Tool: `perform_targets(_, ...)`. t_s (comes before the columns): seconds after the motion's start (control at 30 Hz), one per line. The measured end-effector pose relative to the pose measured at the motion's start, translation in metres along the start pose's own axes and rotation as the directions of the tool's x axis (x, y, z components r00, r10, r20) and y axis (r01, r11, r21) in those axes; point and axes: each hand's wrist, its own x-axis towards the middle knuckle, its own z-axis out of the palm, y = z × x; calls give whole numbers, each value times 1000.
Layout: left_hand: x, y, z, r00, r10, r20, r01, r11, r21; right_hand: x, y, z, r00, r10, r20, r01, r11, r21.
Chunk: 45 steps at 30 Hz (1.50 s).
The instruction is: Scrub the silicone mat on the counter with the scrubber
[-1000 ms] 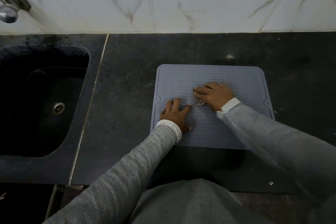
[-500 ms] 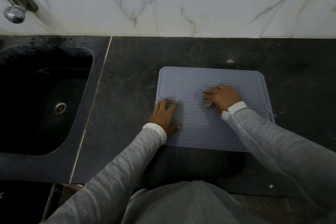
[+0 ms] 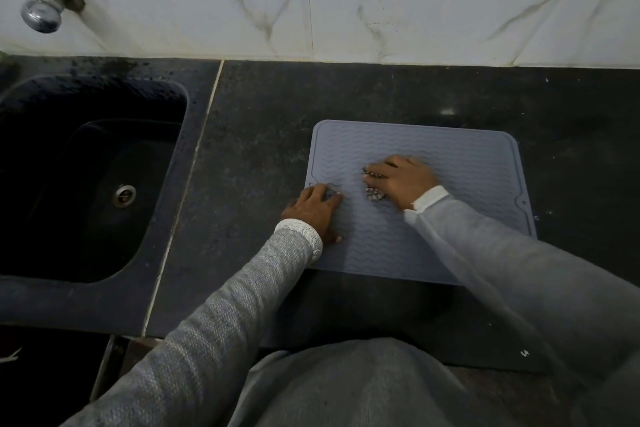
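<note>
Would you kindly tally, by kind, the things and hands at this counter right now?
Grey ribbed silicone mat: 1
Speckled scrubber, gripped by the right hand: 1
Hands, the left hand pressing flat on the mat's left edge and the right hand: 2
Dark sink basin: 1
Chrome tap: 1
Total: 6

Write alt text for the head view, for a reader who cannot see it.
A person's right hand presses a scrubber on a grey ribbed silicone mat while the left hand steadies its left edge. The mat lies on a dark counter, right of a black sink.
</note>
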Motion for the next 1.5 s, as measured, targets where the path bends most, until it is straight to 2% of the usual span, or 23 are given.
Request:
perform_targets(0.17,0,2,-1,1000,-1,-1,1,1000,-9,-12,16,-2,997,74,16,-74,997,-11)
perform_targets(0.3,0,4,-3,1000,-12,0,12,1000,-9,17,-17,-17,997,38,-71,-30,993,115)
perform_targets(0.43,-1,6,-3,1000,-25,-6,25,1000,-16,40,-44,-19,1000,-16,-7,17,995,95)
perform_targets(0.57,-2,4,-4,1000,-13,7,13,1000,-20,16,-17,-6,1000,-10,-24,12,993,115)
perform_targets(0.77,-3,4,-7,999,-5,40,7,1000,-25,0,7,-8,993,113,34,-117,979,165)
perform_targets(0.9,-5,7,-7,1000,-17,12,17,999,-40,28,-29,-24,994,62,-91,-38,967,251)
perform_targets(1.03,-7,7,-6,1000,-24,-3,24,999,-47,48,-50,-23,1000,-8,30,3,983,182)
perform_targets(1.17,-6,4,-6,1000,0,17,1,999,-35,19,-19,-5,1000,-20,-10,21,988,155)
perform_targets(1.27,-6,4,-7,999,7,36,-6,999,-34,3,-4,0,1000,0,19,-3,992,127)
perform_targets(1.4,-6,4,-8,1000,1,29,0,999,-53,18,-17,-14,999,38,-9,-36,981,193)
perform_targets(1.5,-7,5,-8,1000,-10,6,11,999,-53,37,-36,-25,999,0,-47,10,979,205)
